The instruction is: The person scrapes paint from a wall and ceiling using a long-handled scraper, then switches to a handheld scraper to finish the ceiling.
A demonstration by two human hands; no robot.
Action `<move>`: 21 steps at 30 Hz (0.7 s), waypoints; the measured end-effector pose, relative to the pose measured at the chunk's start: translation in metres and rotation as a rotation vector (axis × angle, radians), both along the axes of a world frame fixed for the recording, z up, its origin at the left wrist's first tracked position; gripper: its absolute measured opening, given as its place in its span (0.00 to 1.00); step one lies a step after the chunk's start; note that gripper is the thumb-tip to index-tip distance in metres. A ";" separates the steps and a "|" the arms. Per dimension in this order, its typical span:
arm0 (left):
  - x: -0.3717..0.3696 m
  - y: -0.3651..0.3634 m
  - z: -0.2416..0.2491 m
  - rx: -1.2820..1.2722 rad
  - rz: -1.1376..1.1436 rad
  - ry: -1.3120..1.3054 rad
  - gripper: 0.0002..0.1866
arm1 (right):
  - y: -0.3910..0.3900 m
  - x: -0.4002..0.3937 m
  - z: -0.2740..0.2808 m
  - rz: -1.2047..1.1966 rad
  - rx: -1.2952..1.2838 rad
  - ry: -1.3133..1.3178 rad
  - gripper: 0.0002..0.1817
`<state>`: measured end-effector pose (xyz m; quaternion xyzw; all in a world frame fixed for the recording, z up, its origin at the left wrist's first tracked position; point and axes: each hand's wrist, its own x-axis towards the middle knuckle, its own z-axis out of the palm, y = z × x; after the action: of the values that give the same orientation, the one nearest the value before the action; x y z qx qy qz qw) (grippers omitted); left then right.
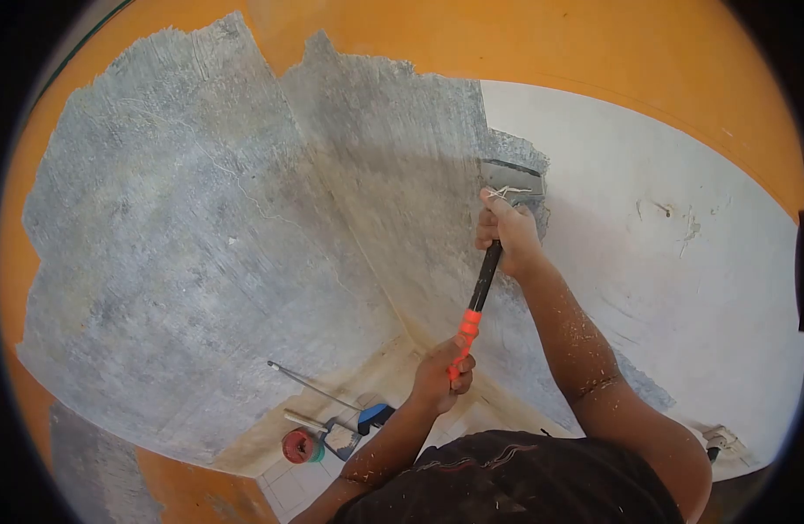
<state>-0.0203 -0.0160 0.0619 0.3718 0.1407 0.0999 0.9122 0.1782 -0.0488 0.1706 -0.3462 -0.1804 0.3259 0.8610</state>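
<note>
A long-handled black scraper (484, 278) with a bright orange grip (470, 321) has its head over bare grey wall (402, 127), just left of the white-painted wall section (664, 244) — right hand (511, 229) closed round its upper end, left hand (439, 377) wrapped around the orange grip, farther from that section

Soft diffuse light, faint shadows, fisheye-bent edges, black corners

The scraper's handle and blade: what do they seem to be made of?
Handle: smooth, evenly black shaft, perhaps plastic or coated metal; bright orange-red end, perhaps rubber or plastic. Blade: probably dull metal, judging by its thin, flat, grey plate.
</note>
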 end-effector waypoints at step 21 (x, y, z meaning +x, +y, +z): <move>-0.010 0.015 0.028 0.107 0.039 -0.002 0.18 | 0.008 -0.008 0.022 -0.084 0.013 -0.035 0.09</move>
<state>-0.0308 -0.0005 0.0903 0.4169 0.1417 0.1254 0.8891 0.1704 -0.0408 0.1923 -0.3537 -0.1829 0.2821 0.8729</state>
